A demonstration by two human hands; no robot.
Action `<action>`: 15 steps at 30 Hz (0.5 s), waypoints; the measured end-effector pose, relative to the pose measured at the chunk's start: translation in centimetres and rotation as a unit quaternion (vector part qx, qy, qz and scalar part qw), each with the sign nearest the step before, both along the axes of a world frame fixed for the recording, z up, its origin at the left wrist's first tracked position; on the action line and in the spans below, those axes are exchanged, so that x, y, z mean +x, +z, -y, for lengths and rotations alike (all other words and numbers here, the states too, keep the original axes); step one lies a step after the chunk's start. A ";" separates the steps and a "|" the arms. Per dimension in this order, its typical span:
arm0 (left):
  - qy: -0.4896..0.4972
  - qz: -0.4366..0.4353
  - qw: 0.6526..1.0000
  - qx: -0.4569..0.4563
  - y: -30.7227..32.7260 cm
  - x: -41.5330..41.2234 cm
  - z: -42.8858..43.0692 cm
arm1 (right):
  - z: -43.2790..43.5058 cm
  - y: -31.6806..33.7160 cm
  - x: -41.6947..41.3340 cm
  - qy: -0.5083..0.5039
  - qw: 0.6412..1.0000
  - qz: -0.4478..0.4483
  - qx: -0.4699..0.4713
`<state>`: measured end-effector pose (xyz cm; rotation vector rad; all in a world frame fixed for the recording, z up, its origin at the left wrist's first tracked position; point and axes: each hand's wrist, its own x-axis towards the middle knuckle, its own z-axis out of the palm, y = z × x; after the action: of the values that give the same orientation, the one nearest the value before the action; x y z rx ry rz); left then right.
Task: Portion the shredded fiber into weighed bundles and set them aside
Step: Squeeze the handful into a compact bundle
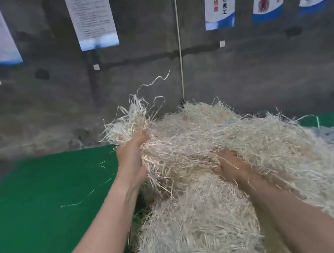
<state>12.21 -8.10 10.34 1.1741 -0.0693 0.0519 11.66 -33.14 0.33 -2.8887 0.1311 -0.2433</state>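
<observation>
Left hand and right hand deep in shredded fiber heap.

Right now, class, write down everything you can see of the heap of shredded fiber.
The shredded fiber is a big, loose heap of thin, pale cream strands, papery or straw-like, tangled and fluffy, with stray ends sticking up. It lies on the green surface at the right, with a few single strands scattered leftward. The left hand grips a raised tuft at its left edge; the right hand digs into its middle, fingertips hidden among strands.
</observation>
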 end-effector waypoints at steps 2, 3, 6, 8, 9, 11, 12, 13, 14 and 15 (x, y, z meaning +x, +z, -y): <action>0.005 0.004 1.000 0.006 0.1 0.0 -0.9 | -0.8 1.5 0.3 0.022 0.999 -0.020 -0.023; 0.001 0.005 1.000 0.011 0.1 0.2 -1.2 | -1.4 2.9 0.0 0.035 0.999 -0.021 -0.018; -0.022 -0.012 0.999 0.024 0.0 0.1 -1.0 | -3.2 9.0 -1.3 0.059 0.998 0.011 -0.028; -0.035 -0.025 0.999 0.018 0.3 -0.4 -0.7 | -4.3 12.5 -2.4 0.061 0.989 0.108 -0.081; -0.038 -0.027 0.999 0.011 0.4 -0.5 -0.6 | -5.2 13.3 -2.6 0.079 0.984 0.141 -0.076; -0.051 -0.032 0.998 -0.008 0.8 -0.6 -0.4 | -8.3 12.1 -2.3 0.141 0.988 0.069 0.013; -0.062 -0.033 0.997 -0.013 1.1 -0.7 -0.4 | -10.4 10.0 -1.9 0.169 0.982 -0.008 0.079; -0.070 -0.029 0.997 -0.014 1.4 -0.8 -0.3 | -12.5 7.6 -1.6 0.182 0.972 -0.063 0.137; -0.066 -0.026 0.997 -0.013 1.6 -0.9 -0.3 | -14.3 5.3 -1.3 0.180 0.963 -0.076 0.188; -0.057 -0.026 0.998 -0.014 1.7 -0.9 -0.5 | -15.4 3.6 -0.9 0.163 0.958 -0.056 0.230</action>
<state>11.30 -7.59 12.04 1.1418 -0.0890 -0.0780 10.73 -17.78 3.92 -2.4078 -0.2378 0.0143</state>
